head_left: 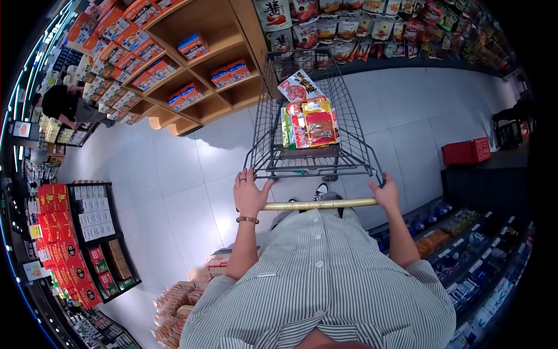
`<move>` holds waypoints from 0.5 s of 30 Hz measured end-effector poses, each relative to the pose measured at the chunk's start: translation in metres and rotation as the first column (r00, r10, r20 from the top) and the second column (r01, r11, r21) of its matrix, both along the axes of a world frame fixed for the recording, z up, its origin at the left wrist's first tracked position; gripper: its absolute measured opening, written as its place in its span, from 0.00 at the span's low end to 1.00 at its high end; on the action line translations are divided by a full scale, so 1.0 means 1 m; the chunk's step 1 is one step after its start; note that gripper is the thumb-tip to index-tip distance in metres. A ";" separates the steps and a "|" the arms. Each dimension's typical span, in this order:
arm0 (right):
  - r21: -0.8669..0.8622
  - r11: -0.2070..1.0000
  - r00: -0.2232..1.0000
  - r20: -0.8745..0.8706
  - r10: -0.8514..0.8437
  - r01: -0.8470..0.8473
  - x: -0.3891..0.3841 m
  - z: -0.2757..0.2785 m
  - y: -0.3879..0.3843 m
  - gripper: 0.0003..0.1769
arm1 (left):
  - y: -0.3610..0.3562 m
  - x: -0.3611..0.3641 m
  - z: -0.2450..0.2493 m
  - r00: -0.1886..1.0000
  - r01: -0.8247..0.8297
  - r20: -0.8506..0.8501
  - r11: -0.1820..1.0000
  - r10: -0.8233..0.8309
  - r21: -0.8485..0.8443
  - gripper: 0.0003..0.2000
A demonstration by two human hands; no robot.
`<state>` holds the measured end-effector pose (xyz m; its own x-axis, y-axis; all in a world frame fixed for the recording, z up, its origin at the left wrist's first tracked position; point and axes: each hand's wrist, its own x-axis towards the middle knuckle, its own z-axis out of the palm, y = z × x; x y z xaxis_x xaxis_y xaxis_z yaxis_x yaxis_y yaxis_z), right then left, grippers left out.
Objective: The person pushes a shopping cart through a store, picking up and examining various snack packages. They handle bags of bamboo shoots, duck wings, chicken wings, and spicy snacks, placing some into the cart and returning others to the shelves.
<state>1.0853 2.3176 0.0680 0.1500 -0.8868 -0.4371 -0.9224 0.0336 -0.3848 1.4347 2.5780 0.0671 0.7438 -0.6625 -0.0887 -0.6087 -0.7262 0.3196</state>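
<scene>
In front of me stands a grey wire shopping cart [344,116] with a pale yellow handle bar [319,204]. My left hand [250,192] grips the cart's left rear corner, thumb apart; a ring and a beaded bracelet [247,220] show on it. At the right rear corner, my right hand [386,192] is closed around the frame, its fingertips partly hidden. Several packaged foods lie in the basket: a yellow and red packet [319,125], a white and red package [300,87] leaning farther forward, and a green packet [286,127] at the left.
A wooden shelf [218,43] with orange boxes borders the front left. Bagged snacks [349,29] hang ahead. A red basket [467,151] is on the right, above shelves of bottles. Red boxes [64,244] stand left. A person in black [61,107] is at the far left.
</scene>
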 end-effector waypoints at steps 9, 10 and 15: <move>0.034 0.993 0.992 0.045 -0.117 0.116 -0.020 0.001 -0.023 0.49 | -0.066 0.007 0.001 0.989 0.143 0.053 0.987 -0.140 -0.067 0.35; 0.031 0.991 0.990 0.050 -0.135 0.133 -0.024 0.000 -0.023 0.49 | -0.073 0.008 0.001 0.986 0.158 0.054 0.986 -0.154 -0.059 0.35; 0.105 0.979 0.979 0.093 -0.182 0.172 -0.030 0.005 -0.034 0.51 | -0.112 0.016 0.002 0.980 0.190 0.070 0.976 -0.184 -0.103 0.34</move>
